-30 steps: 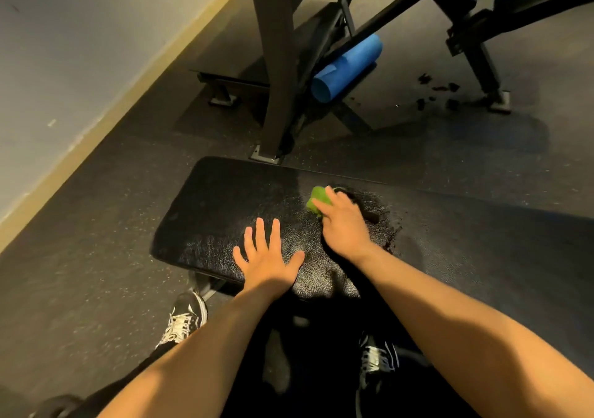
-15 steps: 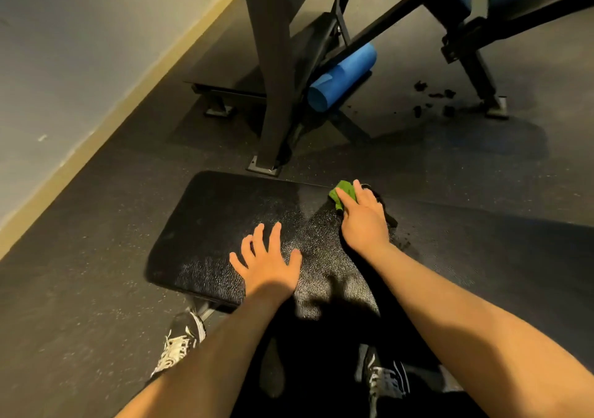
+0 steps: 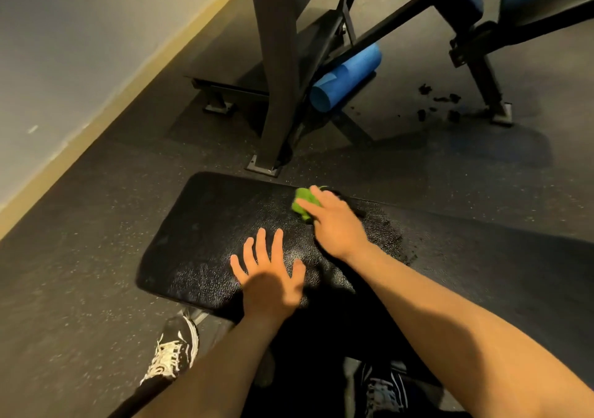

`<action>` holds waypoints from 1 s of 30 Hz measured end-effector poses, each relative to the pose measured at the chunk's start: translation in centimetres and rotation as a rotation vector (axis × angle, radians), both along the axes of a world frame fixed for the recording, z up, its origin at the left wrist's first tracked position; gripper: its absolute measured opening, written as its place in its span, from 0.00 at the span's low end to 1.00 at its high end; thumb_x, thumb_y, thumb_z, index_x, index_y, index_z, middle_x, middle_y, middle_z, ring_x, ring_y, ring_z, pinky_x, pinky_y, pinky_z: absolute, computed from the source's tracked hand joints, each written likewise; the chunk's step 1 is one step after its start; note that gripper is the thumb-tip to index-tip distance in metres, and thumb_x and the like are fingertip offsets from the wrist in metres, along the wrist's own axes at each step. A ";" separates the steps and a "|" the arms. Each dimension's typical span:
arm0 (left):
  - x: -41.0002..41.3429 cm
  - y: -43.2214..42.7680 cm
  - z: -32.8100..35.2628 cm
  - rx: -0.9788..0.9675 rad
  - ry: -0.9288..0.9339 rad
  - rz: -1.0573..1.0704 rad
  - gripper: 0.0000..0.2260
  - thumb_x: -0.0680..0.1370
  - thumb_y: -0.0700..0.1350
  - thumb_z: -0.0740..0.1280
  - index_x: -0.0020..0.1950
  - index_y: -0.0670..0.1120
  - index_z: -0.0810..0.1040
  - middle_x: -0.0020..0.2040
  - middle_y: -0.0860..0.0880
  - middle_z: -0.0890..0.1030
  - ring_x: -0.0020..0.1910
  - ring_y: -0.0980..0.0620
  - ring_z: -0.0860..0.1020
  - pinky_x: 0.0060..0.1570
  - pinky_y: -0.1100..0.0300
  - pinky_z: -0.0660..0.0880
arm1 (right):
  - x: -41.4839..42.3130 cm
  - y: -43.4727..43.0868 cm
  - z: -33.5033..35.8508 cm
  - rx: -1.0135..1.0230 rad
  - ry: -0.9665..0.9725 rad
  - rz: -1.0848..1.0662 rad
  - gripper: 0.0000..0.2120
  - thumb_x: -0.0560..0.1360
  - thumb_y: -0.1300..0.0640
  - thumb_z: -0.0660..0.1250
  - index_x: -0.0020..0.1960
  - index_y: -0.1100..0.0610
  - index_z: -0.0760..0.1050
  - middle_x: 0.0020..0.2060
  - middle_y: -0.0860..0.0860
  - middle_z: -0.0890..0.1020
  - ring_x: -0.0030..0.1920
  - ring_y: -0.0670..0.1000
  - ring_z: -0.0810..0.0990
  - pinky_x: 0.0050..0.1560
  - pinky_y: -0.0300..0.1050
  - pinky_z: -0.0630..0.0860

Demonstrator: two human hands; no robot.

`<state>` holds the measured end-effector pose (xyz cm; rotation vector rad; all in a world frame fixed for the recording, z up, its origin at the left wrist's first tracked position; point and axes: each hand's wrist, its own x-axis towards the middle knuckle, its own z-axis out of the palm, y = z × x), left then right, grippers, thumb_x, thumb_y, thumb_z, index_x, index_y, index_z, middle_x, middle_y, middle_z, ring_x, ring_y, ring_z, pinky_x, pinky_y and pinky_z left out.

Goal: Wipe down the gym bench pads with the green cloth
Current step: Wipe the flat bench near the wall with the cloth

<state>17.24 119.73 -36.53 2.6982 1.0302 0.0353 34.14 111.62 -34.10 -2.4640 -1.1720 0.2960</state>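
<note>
Dark rubber flooring (image 3: 96, 289) runs under a black bench pad (image 3: 205, 224), with a pale wall (image 3: 64, 47) off to the left hand's side. The left hand (image 3: 270, 279) lies flat on the pad, fingers spread, holding nothing. Just ahead of it and to its right, the right hand (image 3: 334, 221) presses a bunched green cloth (image 3: 303, 203) against the pad's far edge, fingers mostly straight over it. The cloth looks soft and light, best kept wadded under the palm. Open pad stretches away left of both hands; a steel post (image 3: 276, 73) and blue roller (image 3: 345, 78) stand beyond the far edge.
</note>
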 end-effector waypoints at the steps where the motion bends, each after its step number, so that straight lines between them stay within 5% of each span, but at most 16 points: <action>1: 0.0 0.0 -0.1 -0.007 0.007 -0.001 0.34 0.75 0.64 0.51 0.78 0.52 0.64 0.79 0.44 0.63 0.77 0.40 0.59 0.72 0.32 0.50 | 0.6 -1.6 -0.2 -0.004 -0.018 -0.090 0.29 0.76 0.62 0.61 0.75 0.45 0.66 0.79 0.54 0.59 0.77 0.58 0.58 0.76 0.56 0.57; 7: 0.1 -0.1 0.3 0.016 0.019 0.011 0.36 0.74 0.65 0.45 0.80 0.54 0.59 0.81 0.46 0.57 0.79 0.43 0.54 0.74 0.36 0.43 | 1.2 -3.3 0.8 -0.036 0.026 -0.456 0.27 0.77 0.61 0.61 0.75 0.49 0.67 0.79 0.55 0.59 0.77 0.59 0.57 0.76 0.56 0.54; 11: 0.0 0.1 0.4 -0.016 0.037 -0.016 0.38 0.73 0.66 0.41 0.82 0.53 0.55 0.82 0.46 0.53 0.80 0.42 0.51 0.74 0.36 0.42 | -2.8 0.5 1.2 0.053 0.059 -0.217 0.27 0.75 0.65 0.61 0.72 0.48 0.72 0.78 0.52 0.61 0.76 0.56 0.58 0.76 0.59 0.54; 16: -1.4 1.2 1.2 -0.114 0.050 -0.090 0.36 0.79 0.60 0.57 0.82 0.45 0.52 0.83 0.46 0.49 0.81 0.44 0.48 0.77 0.41 0.42 | -6.7 -0.4 0.6 0.014 0.137 0.112 0.28 0.78 0.67 0.57 0.75 0.47 0.69 0.79 0.50 0.58 0.79 0.54 0.53 0.77 0.56 0.47; 18: -3.4 1.8 1.8 -0.136 0.088 -0.094 0.37 0.79 0.64 0.55 0.82 0.48 0.49 0.83 0.46 0.46 0.80 0.44 0.44 0.77 0.45 0.42 | -5.7 -2.6 0.7 0.013 0.116 0.177 0.29 0.78 0.67 0.58 0.75 0.46 0.68 0.79 0.52 0.59 0.78 0.55 0.56 0.77 0.53 0.50; 21: -7.3 1.9 2.5 -0.088 0.090 0.009 0.42 0.73 0.72 0.42 0.82 0.51 0.50 0.83 0.47 0.47 0.80 0.44 0.47 0.77 0.46 0.44 | -3.7 -5.1 0.2 -0.002 -0.022 -0.062 0.29 0.76 0.64 0.62 0.75 0.48 0.67 0.77 0.58 0.61 0.73 0.61 0.62 0.72 0.58 0.63; 25: -10.1 1.8 2.7 -0.143 0.016 0.018 0.37 0.80 0.68 0.52 0.82 0.46 0.53 0.82 0.46 0.50 0.80 0.44 0.49 0.78 0.50 0.45 | -6.2 -3.5 1.3 -0.122 0.042 -0.394 0.28 0.78 0.58 0.61 0.77 0.47 0.61 0.80 0.55 0.52 0.77 0.60 0.53 0.74 0.61 0.55; 30: -11.1 1.3 2.4 -0.181 -0.099 0.015 0.38 0.76 0.65 0.54 0.78 0.39 0.65 0.79 0.38 0.60 0.78 0.37 0.58 0.77 0.45 0.54 | -13.8 1.9 1.2 -0.066 0.016 -0.112 0.27 0.76 0.60 0.61 0.74 0.47 0.66 0.79 0.54 0.54 0.76 0.59 0.54 0.71 0.59 0.58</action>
